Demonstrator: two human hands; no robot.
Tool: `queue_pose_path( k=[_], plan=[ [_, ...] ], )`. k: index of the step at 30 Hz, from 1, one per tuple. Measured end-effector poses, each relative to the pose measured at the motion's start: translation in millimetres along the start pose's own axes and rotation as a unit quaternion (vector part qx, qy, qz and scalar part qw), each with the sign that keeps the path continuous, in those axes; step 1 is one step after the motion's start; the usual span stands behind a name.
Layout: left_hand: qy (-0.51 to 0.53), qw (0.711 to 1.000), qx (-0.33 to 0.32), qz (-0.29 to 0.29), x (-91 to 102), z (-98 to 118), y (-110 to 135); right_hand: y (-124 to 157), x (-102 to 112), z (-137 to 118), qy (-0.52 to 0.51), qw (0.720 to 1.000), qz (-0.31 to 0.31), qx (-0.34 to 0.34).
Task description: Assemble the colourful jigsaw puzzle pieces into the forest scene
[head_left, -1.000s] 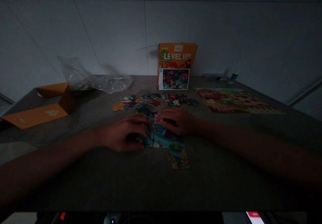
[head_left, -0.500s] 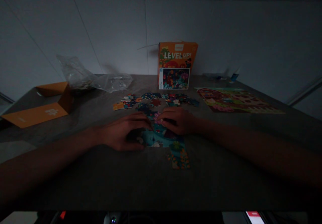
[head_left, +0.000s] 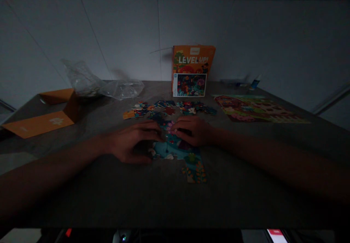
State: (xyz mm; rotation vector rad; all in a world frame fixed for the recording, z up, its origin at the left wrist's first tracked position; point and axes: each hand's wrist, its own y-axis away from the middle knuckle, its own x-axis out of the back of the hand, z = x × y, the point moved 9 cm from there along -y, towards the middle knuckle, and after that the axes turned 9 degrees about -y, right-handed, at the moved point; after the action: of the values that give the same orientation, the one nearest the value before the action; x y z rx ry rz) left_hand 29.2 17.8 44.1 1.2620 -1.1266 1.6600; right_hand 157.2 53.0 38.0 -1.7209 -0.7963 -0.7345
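A partly joined jigsaw patch with blue and floral colours lies on the dark table. My left hand rests on its left edge, fingers curled down onto the pieces. My right hand presses on its upper right part, fingers bent over the pieces. The dim light hides what the fingertips pinch. Several loose pieces are scattered just beyond both hands.
An orange puzzle box stands upright at the back by the wall. A finished puzzle lies at the right. A clear plastic bag and an orange box lid sit at the left.
My left hand has slid slightly left, off the patch's lower left corner, uncovering more of the blue pieces. The right hand has hardly moved.
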Motion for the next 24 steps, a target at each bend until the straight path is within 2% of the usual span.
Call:
queue_pose_path(
  k=[15,24],
  plan=[
    [0.000,1.000,-0.011,0.002,1.3,-0.3,-0.7,-0.3,-0.6,-0.7,-0.012,1.000,-0.008,0.007],
    [-0.036,0.999,-0.022,0.015,6.1,0.6,0.4,2.4,-6.9,-0.4,-0.009,0.999,-0.049,0.003]
  ],
)
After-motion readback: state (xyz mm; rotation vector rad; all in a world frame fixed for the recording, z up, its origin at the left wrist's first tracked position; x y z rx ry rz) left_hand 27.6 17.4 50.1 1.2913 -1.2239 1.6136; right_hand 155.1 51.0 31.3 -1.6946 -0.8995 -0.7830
